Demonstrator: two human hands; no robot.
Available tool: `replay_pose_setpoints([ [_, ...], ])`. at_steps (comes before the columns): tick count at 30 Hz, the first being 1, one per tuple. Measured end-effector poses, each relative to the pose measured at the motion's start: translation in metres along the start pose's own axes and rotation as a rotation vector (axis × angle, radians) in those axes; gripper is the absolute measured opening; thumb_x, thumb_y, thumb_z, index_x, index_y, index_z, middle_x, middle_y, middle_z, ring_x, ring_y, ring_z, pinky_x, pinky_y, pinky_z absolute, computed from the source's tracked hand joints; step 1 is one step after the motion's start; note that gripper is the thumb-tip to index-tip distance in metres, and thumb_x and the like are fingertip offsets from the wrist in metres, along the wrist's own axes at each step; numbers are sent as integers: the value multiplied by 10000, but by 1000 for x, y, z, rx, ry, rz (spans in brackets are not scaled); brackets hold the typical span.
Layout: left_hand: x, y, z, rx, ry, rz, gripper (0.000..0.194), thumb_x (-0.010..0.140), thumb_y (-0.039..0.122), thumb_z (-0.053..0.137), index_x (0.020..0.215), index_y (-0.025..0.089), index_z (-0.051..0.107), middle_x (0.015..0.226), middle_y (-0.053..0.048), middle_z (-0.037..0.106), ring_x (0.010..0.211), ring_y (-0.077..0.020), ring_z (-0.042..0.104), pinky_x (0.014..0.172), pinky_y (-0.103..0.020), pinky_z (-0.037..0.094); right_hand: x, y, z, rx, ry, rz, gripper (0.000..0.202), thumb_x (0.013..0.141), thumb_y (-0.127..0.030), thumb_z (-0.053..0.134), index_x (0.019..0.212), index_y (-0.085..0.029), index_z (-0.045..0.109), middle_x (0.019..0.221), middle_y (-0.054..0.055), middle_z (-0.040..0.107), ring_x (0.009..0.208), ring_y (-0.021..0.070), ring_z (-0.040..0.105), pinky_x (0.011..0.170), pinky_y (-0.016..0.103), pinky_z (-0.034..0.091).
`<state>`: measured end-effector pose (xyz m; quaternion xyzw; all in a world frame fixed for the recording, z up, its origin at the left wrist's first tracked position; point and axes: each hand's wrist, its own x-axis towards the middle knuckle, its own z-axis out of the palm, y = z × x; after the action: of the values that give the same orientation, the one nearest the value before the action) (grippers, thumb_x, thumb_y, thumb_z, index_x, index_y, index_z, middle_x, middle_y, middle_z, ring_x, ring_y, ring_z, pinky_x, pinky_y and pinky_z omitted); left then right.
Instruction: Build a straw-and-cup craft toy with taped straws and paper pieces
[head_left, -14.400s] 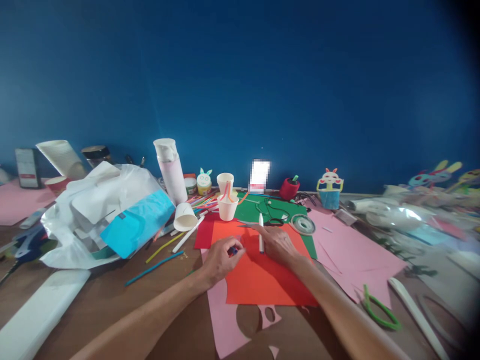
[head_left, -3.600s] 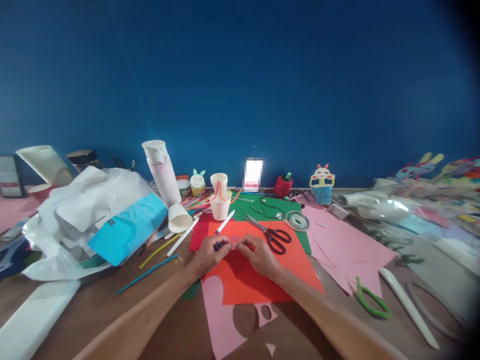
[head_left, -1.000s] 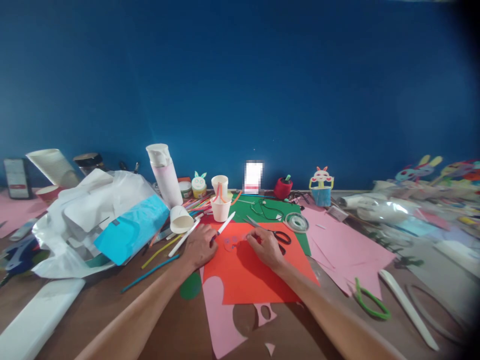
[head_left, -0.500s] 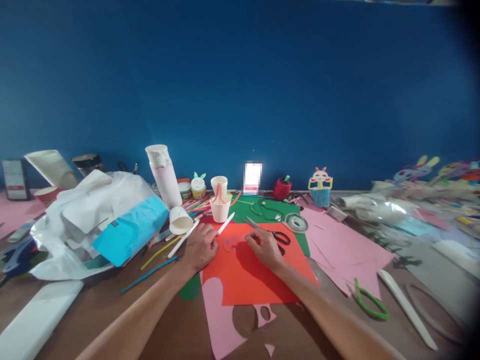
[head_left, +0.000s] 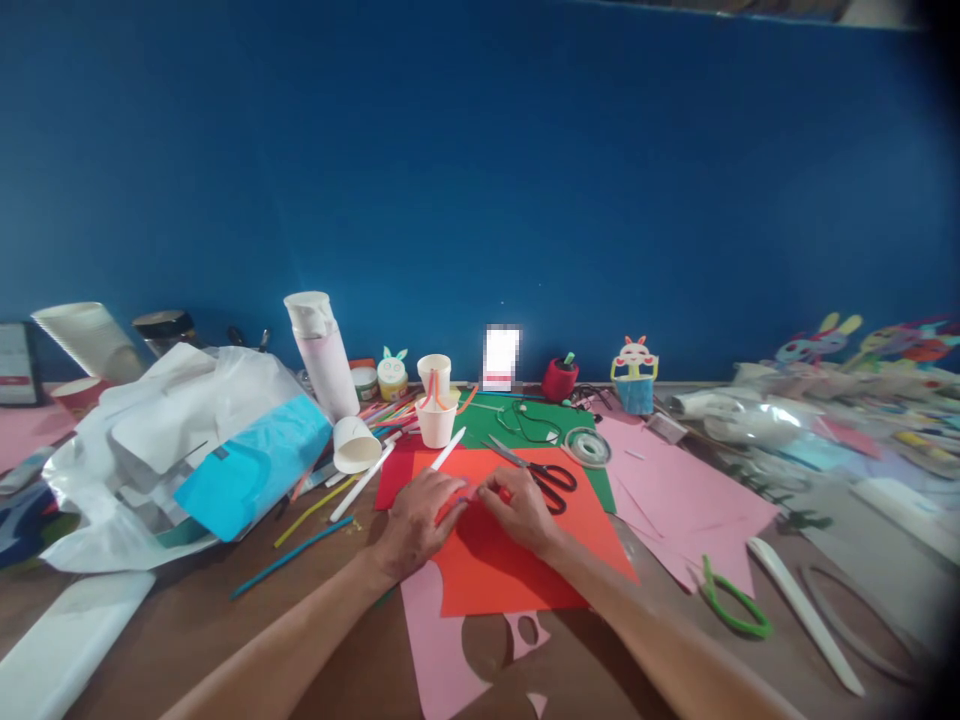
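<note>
My left hand (head_left: 424,518) holds a small orange paper cutout (head_left: 449,510) with drawn marks between its thumb and fingers, just above a sheet of orange paper (head_left: 517,570). Much of the cutout is covered by the fingers. My right hand (head_left: 519,507) is beside it, fingertips pinched together close to the cutout's edge; what they grip, if anything, is too small to make out. Black-handled scissors (head_left: 553,480) lie partly open on the orange sheet, just beyond my right hand. A white marker (head_left: 448,448) lies past my left hand.
Paper cups (head_left: 436,422) with orange pipe cleaners stand behind the hands. Clear tape (head_left: 588,447) rests on green paper (head_left: 510,425). Pink sheets (head_left: 675,500) and a green pipe cleaner (head_left: 739,610) lie right. A plastic bag (head_left: 142,500) fills the left.
My left hand has moved right and taken the drawn-on cutout off the orange sheet. My right hand has shifted slightly left, so the two hands are closer together.
</note>
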<state>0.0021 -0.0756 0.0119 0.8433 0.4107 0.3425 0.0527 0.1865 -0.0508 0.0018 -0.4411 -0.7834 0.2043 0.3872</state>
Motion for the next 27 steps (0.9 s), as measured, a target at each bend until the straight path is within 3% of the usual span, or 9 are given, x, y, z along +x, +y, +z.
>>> replay_pose_setpoints([
  [8, -1, -3, 3, -57, -31, 2, 204, 859, 257, 444, 1017, 171, 541, 952, -78, 604, 916, -196, 514, 812, -324, 410, -5, -7, 4, 10, -57, -13, 154, 782, -219, 492, 666, -173, 582, 657, 4, 612, 639, 128, 530, 669, 249, 347],
  [16, -2, -5, 5, -86, -37, -4, 122, 850, 228, 455, 826, 165, 557, 840, -58, 587, 822, -175, 511, 746, -304, 420, -5, -9, 5, 9, -43, -29, 125, 782, -192, 516, 672, -175, 574, 674, -3, 614, 667, 129, 538, 699, 265, 338],
  [27, -2, -3, 2, -99, -23, -14, 138, 855, 217, 430, 811, 167, 550, 846, -62, 589, 834, -174, 519, 784, -315, 420, -5, -8, 6, 10, -41, -46, 121, 778, -184, 524, 666, -175, 570, 670, -3, 612, 657, 127, 535, 687, 267, 347],
])
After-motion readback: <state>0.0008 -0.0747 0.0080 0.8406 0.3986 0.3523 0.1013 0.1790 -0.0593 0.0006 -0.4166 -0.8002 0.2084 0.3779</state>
